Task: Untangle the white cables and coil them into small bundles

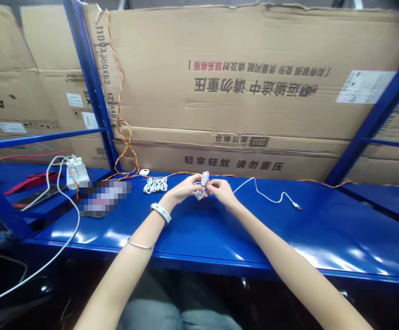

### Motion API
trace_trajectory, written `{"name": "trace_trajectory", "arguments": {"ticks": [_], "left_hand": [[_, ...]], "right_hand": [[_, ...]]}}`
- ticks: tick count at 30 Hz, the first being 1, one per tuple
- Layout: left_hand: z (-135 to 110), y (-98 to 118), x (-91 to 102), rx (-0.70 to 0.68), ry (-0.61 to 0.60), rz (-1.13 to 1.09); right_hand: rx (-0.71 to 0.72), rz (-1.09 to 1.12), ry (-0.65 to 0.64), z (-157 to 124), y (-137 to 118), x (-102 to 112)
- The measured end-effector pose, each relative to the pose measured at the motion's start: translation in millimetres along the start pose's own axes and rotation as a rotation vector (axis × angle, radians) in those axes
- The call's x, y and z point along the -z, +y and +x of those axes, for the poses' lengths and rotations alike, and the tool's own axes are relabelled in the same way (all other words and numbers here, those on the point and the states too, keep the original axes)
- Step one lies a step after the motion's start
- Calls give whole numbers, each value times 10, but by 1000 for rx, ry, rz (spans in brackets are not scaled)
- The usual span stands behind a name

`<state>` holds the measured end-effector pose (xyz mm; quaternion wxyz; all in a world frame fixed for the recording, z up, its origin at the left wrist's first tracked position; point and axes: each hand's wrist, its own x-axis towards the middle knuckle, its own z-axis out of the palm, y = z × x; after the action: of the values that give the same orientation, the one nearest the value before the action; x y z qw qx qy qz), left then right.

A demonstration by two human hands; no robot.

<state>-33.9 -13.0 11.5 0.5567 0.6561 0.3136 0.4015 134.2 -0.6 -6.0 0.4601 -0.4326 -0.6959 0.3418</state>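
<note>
Blue metal shelving (pixel 216 233) is backed by printed cardboard (pixel 227 112); above it, a bundled white cable (pixel 205 177) is pinched by the left hand (pixel 185 188), while fingertips of the right hand (pixel 224 192) are pressed together at its middle.

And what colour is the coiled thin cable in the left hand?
The coiled thin cable is white, as the head view shows.

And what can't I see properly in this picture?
All in the head view:
Bundled cable: partly hidden by the fingers.
Thing on the shelf: blurred into squares, so I can't tell what it is.
Long white cord: cut off by the left edge.
Box label: print too small to read.
</note>
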Motion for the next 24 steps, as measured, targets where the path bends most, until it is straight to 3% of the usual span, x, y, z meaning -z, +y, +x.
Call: {"name": "trace_trajectory", "arguments": {"ticks": [8, 12, 17, 19, 24], "left_hand": [[85, -56, -21, -70, 231, 7], [122, -76, 3, -95, 305, -32], [137, -87, 64, -91, 481, -122], [123, -90, 94, -28, 463, -137], [71, -88, 120, 152, 225, -207]], "right_hand": [[62, -395, 222, 7, -67, 103], [46, -397, 246, 12, -74, 187], [19, -355, 300, 13, -47, 249], [28, -347, 308, 8, -33, 250], [118, -350, 325, -4, -26, 200]]}}
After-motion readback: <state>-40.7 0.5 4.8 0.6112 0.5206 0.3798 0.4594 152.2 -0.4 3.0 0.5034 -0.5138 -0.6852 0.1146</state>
